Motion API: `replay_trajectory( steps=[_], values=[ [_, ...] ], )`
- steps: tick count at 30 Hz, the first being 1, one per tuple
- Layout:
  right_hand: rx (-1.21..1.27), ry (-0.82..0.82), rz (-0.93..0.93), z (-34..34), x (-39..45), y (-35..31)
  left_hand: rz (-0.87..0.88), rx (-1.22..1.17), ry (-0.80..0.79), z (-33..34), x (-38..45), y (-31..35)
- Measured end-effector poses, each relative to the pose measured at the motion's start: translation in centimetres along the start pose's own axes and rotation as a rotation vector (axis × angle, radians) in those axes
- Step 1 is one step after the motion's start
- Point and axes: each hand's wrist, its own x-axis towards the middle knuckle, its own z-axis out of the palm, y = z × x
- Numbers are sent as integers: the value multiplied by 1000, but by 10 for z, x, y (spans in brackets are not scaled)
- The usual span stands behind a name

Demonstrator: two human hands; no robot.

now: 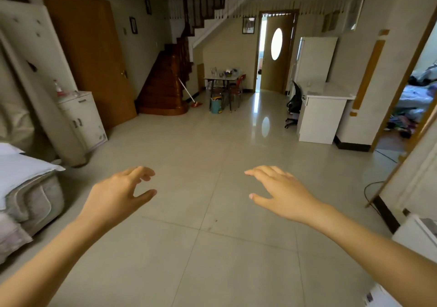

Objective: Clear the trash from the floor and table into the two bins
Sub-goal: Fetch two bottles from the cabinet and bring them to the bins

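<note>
Both hands are raised over the tiled floor (189,155) in the near part of the room, palms down, neither holding anything. The left hand (118,195) has its fingers loosely curled, with the thumb spread apart from them. The right hand (279,190) has its fingers extended and slightly spread, the thumb apart below them. The two hands are well apart from each other.

The table (221,77) stands at the far side of the room, beside the foot of the wooden staircase (165,86). Several small items sit on its top; they are too small to identify. A teal bin (215,106) stands on the floor under the table's near left corner, with yellow material showing at its rim. A second bin cannot be made out. A red chair (237,86) stands at the table's right side. A mop (189,93) leans against the staircase, its red head on the floor.

At near left is the corner of a bed (28,188) with a light cover. Behind it, against the left wall, stands a small white cabinet (82,119). At right, a white desk (324,115) stands by the wall, with a black office chair (294,103) on its far side. A dark cable (369,188) lies on the floor at right.
</note>
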Motion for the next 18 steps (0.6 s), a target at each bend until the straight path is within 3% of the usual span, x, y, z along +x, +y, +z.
replay_trajectory(
  steps=[8, 18],
  values=[
    [-8, -26, -145, 30, 128, 37, -128, 37, -30, 40, 85, -32],
    [-23, -83, -188, 61, 304, 89, -160, 25, -47, 101, 230, -106]
  ],
)
